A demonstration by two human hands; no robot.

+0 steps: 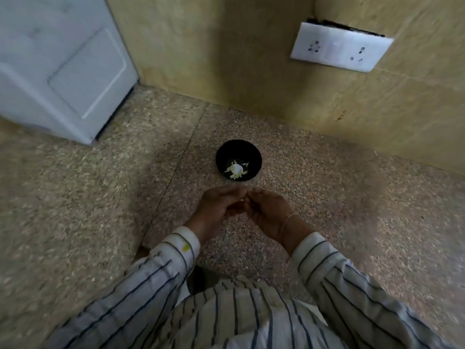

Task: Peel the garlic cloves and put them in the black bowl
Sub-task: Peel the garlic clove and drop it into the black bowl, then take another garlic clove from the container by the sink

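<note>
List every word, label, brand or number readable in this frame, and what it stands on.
None: no text can be read.
The white socket plate shows only pin holes, no lettering.
The black bowl, white panelled door and striped shirt carry no legible print; the frame is blurred.

Black bowl, striped sleeves

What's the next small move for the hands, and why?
Probably pull the skin off the small pale clove that the left hand and right hand pinch together just short of the black bowl; blur hides whether it's peeled.
</note>
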